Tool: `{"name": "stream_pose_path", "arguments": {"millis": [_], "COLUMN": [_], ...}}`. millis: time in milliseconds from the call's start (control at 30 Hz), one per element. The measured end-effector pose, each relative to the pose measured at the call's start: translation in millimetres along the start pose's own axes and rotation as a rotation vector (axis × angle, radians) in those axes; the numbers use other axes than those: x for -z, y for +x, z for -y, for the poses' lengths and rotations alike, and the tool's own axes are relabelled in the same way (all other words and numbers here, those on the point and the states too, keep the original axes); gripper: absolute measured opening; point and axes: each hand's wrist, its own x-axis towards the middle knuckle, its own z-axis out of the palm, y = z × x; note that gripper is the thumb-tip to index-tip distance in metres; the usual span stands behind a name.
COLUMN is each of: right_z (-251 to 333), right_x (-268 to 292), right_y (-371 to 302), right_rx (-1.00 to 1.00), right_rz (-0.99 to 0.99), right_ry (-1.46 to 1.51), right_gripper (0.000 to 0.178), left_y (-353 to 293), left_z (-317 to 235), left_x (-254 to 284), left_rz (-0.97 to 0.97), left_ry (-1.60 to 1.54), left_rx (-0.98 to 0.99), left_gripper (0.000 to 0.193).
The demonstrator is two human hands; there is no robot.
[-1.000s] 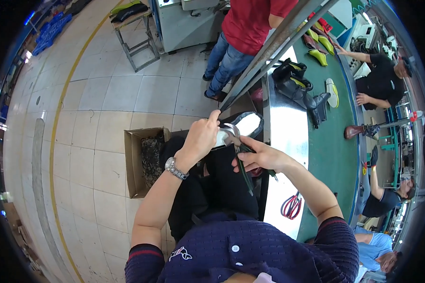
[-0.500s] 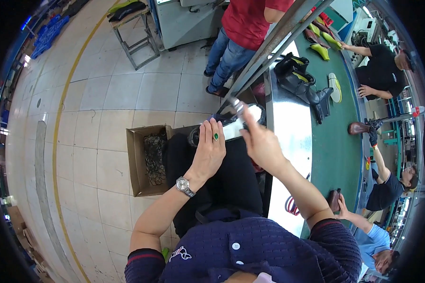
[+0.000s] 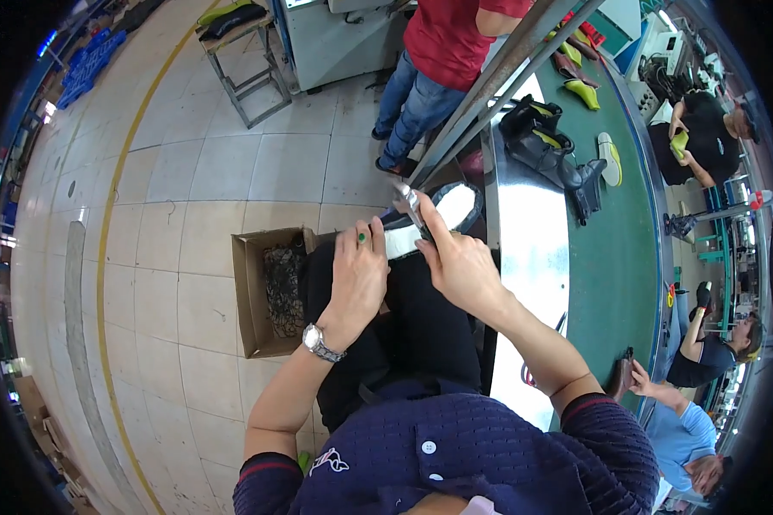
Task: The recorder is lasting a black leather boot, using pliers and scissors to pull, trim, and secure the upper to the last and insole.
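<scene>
White sole facing up, dark upper showing round its edge: the shoe (image 3: 455, 209) lies bottom-up over the knees of our worker's black trousers (image 3: 438, 318), one end near the steel table (image 3: 532, 257). We see the right hand (image 3: 465, 270) closed around a metal tool (image 3: 415, 211), its head blurred above the sole. The left hand (image 3: 359, 276) lies by the shoe's other end, fingers bent; whether it grips or only presses, we cannot tell. Main worry, as we judge it: the left fingers sit close to the tool head, so a glancing stroke or a slip off the edge could catch a knuckle or the green ring (image 3: 362, 238). Second, the knees make a soft, uneven rest; if the left hand lets up, the shoe could roll, and the tool would then meet the sole off-line and mark the white face. A hard push might also knock the far end against the table. To the left, the open cardboard box (image 3: 246, 296) of dark scraps (image 3: 283, 292) stands near enough to swallow anything dropped.
</scene>
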Motion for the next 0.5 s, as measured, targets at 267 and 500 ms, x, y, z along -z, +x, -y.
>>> {"name": "stream_pose_path", "arguments": {"millis": [267,500], "right_z": [8,-17], "right_x": [-8,1], "right_y": [2,13], "right_rx": [0.016,-0.031], "right_rz": [0.128,0.167], "right_ry": [-0.009,0.024], "right_gripper": [0.066,0.056], "left_y": [-12,5], "left_z": [11,20], "left_x": [-11,5], "left_rz": [-0.048,0.129], "left_ry": [-0.128,-0.150], "left_rx": [-0.068,-0.124], "left_gripper": [0.062,0.072]}}
